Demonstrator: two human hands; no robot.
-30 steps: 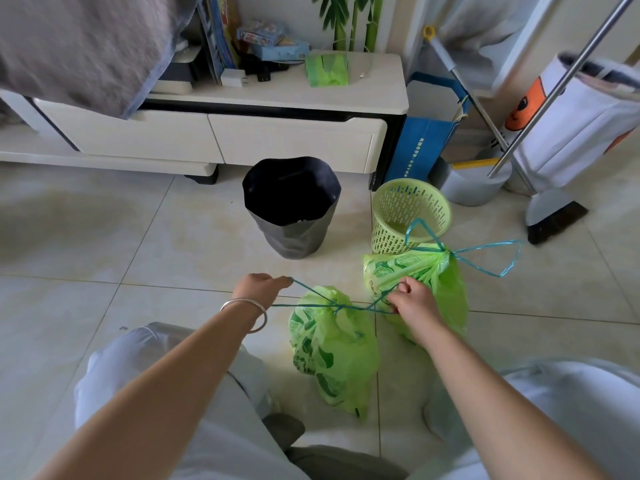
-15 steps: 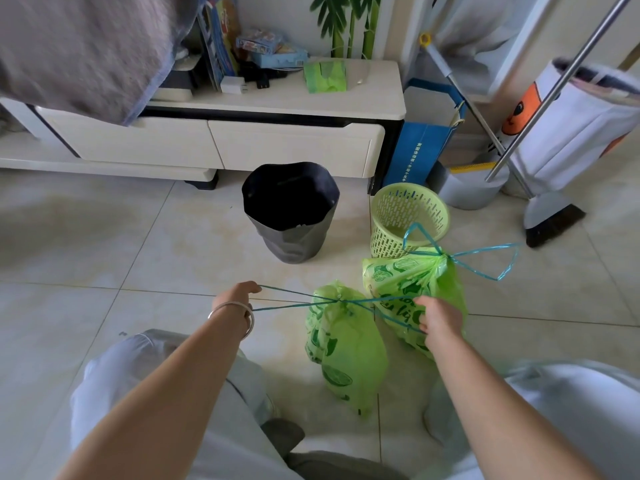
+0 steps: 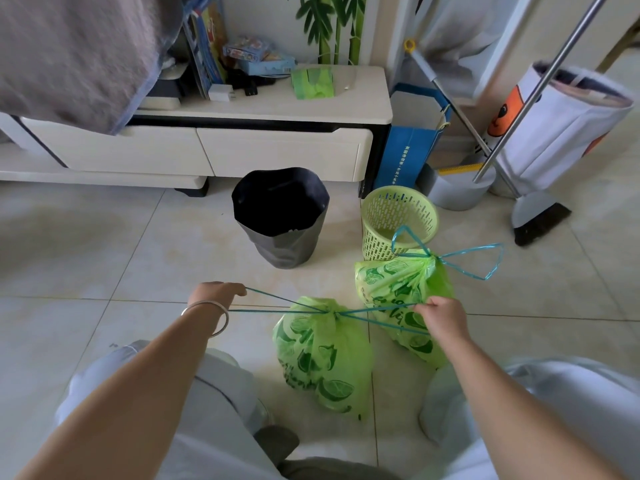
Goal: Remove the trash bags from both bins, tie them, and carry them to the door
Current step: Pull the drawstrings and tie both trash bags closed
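Two green trash bags printed with limes lie on the tiled floor. The near bag (image 3: 323, 355) has its neck cinched by a blue drawstring (image 3: 277, 304) stretched taut to both sides. My left hand (image 3: 216, 294) grips the drawstring's left loops, and my right hand (image 3: 445, 320) grips its right end. The far bag (image 3: 398, 285) sits behind my right hand, its blue string tied in a bow (image 3: 467, 259). Behind them stand a dark grey bin (image 3: 282, 247) and a green mesh bin (image 3: 398, 216), both with no bag inside.
A white low cabinet (image 3: 277, 147) with drawers runs along the wall. A blue paper bag (image 3: 408, 150), a dustpan and broom (image 3: 540, 216), a metal pole and a white fabric hamper (image 3: 561, 129) crowd the right. My knees fill the bottom of the view.
My hands have pulled farther apart, drawing the string tight and closing the near bag's neck. The bag has shifted a little to the right.
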